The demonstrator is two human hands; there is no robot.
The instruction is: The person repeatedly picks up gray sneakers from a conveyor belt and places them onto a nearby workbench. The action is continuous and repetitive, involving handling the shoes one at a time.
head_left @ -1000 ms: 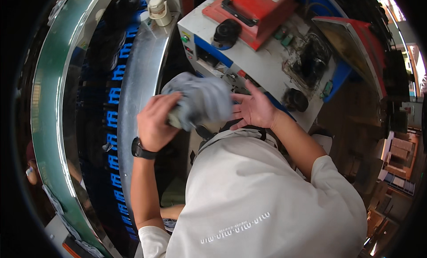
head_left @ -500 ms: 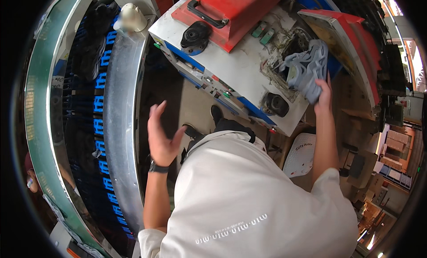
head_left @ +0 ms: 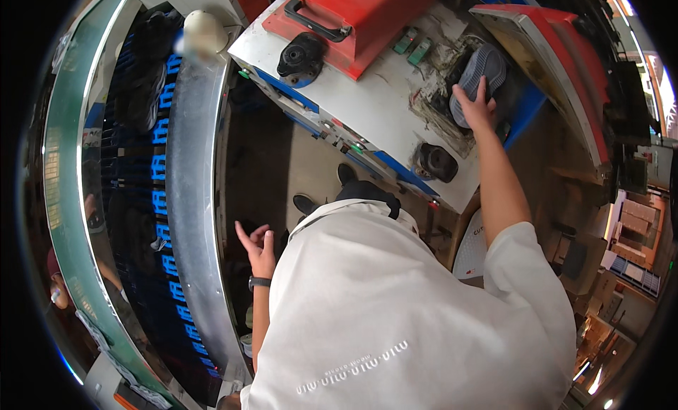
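Note:
A grey sneaker [head_left: 483, 65] lies sole up in the grimy opening of the white-topped machine. My right hand [head_left: 478, 112] rests on the heel end of its sole, fingers spread rather than wrapped round it. The side of the shoe facing down is hidden. Away to the left, my left hand [head_left: 258, 246] hangs beside my body next to the metal-edged conveyor, wearing a dark wristband. It is empty, with its fingers apart.
The machine has a lowered red cover [head_left: 346, 21] with a black handle and a raised red lid [head_left: 558, 71] beside the sneaker. Two black round fittings [head_left: 301, 59] [head_left: 436, 163] and green blocks [head_left: 419, 51] sit on its top. Blue-pegged conveyor [head_left: 159, 198] runs along my left.
The sneaker has turned from side-on to sole up and sits in the machine opening. My right hand has shifted left and up, its fingers spreading. My left hand has dropped lower.

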